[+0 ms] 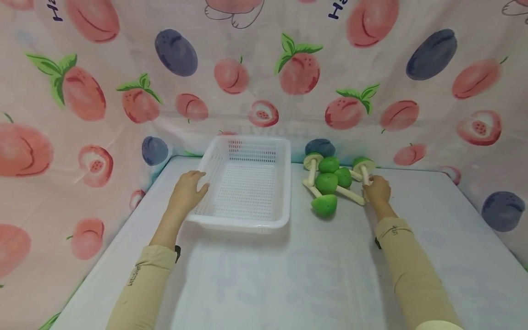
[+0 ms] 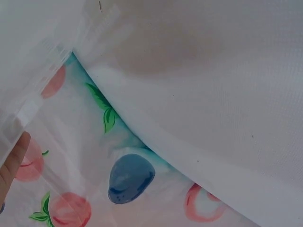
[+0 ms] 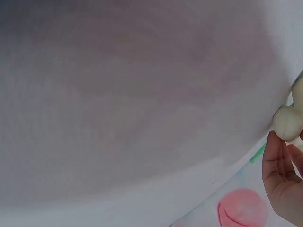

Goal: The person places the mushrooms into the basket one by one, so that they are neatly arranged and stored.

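My left hand (image 1: 187, 190) is at the left rim of a white plastic basket (image 1: 286, 183), its fingers loosely extended over the edge. In the left wrist view a fingertip (image 2: 21, 142) touches the basket's wall (image 2: 28, 111). On the right, my right hand (image 1: 378, 191) pinches the cream stem of a green-capped toy mushroom (image 1: 365, 166), whose cap points away from me. The stem's rounded end (image 3: 288, 123) shows at the fingertips in the right wrist view. Left of that hand lies a pile of similar toy mushrooms (image 1: 327, 183), their stems pointing various ways.
The basket has slotted sides and holds nothing visible. Both it and the mushrooms are toward the back of a white-covered table (image 1: 272, 279). Behind them hangs a fruit-printed cloth (image 1: 255, 46), which also runs along both sides.
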The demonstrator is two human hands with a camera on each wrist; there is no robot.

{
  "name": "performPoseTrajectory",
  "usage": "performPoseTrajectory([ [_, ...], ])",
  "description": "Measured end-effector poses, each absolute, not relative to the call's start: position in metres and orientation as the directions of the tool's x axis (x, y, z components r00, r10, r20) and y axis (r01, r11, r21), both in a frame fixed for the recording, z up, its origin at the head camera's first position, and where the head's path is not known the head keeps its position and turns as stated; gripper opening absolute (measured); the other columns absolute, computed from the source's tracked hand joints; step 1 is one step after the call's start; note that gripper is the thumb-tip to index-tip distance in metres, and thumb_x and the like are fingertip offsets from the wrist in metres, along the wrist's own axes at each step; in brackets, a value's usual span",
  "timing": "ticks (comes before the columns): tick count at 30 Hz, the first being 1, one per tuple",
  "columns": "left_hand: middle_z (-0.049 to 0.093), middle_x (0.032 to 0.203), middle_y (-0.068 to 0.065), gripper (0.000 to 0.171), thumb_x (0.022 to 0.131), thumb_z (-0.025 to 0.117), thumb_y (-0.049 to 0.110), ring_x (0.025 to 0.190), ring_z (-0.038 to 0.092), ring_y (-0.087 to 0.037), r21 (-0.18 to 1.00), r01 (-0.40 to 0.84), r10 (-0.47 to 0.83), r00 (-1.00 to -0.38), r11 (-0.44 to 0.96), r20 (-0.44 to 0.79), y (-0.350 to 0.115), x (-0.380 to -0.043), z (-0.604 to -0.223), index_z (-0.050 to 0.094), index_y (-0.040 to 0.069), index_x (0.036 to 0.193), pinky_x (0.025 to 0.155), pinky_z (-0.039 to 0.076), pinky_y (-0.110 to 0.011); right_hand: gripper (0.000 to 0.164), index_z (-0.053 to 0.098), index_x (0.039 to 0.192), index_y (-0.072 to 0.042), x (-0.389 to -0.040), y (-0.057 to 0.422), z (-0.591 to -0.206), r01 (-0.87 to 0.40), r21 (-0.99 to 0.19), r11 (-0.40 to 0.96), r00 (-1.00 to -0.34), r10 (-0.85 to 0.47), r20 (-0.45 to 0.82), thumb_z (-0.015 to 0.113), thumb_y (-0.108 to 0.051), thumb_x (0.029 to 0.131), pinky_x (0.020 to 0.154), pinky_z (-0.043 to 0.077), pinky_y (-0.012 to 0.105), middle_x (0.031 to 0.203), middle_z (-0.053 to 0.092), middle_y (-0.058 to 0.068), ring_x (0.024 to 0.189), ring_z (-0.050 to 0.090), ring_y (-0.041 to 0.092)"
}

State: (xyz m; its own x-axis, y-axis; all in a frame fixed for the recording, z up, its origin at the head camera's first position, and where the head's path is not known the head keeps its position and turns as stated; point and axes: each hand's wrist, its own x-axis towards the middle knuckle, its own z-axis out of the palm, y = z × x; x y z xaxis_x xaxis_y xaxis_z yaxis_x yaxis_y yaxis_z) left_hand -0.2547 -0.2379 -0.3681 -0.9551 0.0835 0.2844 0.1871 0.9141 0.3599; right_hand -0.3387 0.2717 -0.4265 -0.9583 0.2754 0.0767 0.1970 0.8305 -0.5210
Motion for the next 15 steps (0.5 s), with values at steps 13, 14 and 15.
performPoseTrajectory([
  [13, 0.052, 0.13, -0.03, 0.04, 0.092, 0.058, 0.017, 0.123, 0.046, -0.047, 0.365, 0.176, 0.075, -0.959, 0.914, 0.274, -0.238, -0.254, -0.37, 0.055, -0.007, 0.124, 0.106, 0.039, -0.055, 0.045, 0.045, 0.126, 0.016, -0.336, 0.276, -0.416, 0.285, -0.563, 0.776, -0.949, 0.31, -0.054, 0.046, -0.013, 0.092, 0.098, 0.044, 0.054, 0.126, 0.049, 0.037, 0.114, 0.05, 0.05],
  [14, 0.051, 0.13, -0.03, 0.041, 0.092, 0.058, 0.018, 0.123, 0.046, -0.047, 0.366, 0.176, 0.076, -0.959, 0.914, 0.272, -0.238, -0.254, -0.37, 0.055, -0.007, 0.125, 0.106, 0.039, -0.055, 0.045, 0.045, 0.126, 0.016, -0.335, 0.277, -0.415, 0.297, -0.573, 0.764, -0.946, 0.316, -0.069, 0.045, -0.013, 0.093, 0.098, 0.044, 0.054, 0.126, 0.049, 0.037, 0.114, 0.05, 0.049],
  [15, 0.051, 0.13, -0.03, 0.041, 0.092, 0.058, 0.018, 0.123, 0.045, -0.047, 0.366, 0.177, 0.077, -0.959, 0.914, 0.271, -0.238, -0.254, -0.37, 0.055, -0.007, 0.125, 0.106, 0.039, -0.055, 0.044, 0.045, 0.125, 0.017, -0.334, 0.278, -0.415, 0.304, -0.579, 0.756, -0.945, 0.319, -0.08, 0.044, -0.013, 0.093, 0.098, 0.044, 0.053, 0.125, 0.049, 0.037, 0.113, 0.05, 0.049],
])
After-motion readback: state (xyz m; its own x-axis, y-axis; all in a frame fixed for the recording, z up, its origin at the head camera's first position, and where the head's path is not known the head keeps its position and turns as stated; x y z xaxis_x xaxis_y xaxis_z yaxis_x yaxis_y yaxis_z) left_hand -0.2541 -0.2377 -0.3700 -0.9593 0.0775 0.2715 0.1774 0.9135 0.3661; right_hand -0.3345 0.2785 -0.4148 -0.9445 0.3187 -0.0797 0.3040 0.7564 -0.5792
